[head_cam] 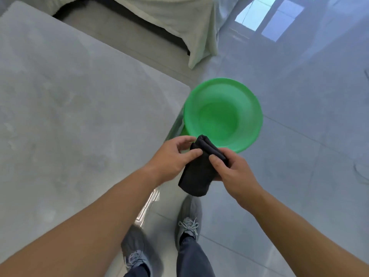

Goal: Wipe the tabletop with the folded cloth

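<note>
A black folded cloth (196,172) hangs in the air between both my hands, just past the right edge of the grey marbled tabletop (79,108). My right hand (233,172) grips the cloth's right side, fingers curled round it. My left hand (173,156) pinches the cloth's upper left edge with thumb and fingers. The cloth's lower end dangles free above the floor.
A green plastic basin (245,96) stands on the glossy tiled floor (299,156) right beside the table's corner, just beyond the hands. My feet in grey sneakers (188,222) stand below. A bed or sofa with a pale cover (169,19) lies at the far top.
</note>
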`<action>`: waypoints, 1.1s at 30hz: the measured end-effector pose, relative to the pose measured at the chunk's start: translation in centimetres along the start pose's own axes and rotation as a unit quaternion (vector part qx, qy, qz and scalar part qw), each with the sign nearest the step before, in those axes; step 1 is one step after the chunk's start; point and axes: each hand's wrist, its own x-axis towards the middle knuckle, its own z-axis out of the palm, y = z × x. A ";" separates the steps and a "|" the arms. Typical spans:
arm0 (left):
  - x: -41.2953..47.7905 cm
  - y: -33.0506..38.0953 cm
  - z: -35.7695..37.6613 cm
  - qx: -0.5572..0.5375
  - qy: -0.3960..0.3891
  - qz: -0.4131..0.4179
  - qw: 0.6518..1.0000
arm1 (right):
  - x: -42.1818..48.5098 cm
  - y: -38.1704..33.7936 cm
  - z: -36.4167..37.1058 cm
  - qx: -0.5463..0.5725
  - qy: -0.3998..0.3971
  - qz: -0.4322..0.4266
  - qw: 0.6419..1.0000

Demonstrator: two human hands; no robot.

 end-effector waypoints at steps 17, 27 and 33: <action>14.7 -7.0 4.2 0.220 0.128 -0.054 0.966 | 12.9 9.9 -3.1 -0.251 0.128 -0.016 0.959; 16.3 -6.4 4.1 0.368 0.135 -0.066 0.918 | 15.5 11.5 -3.3 -0.324 0.152 -0.047 0.932; 15.6 -7.0 3.9 0.346 0.105 -0.046 0.931 | 16.6 12.2 -3.3 -0.312 0.182 -0.017 0.932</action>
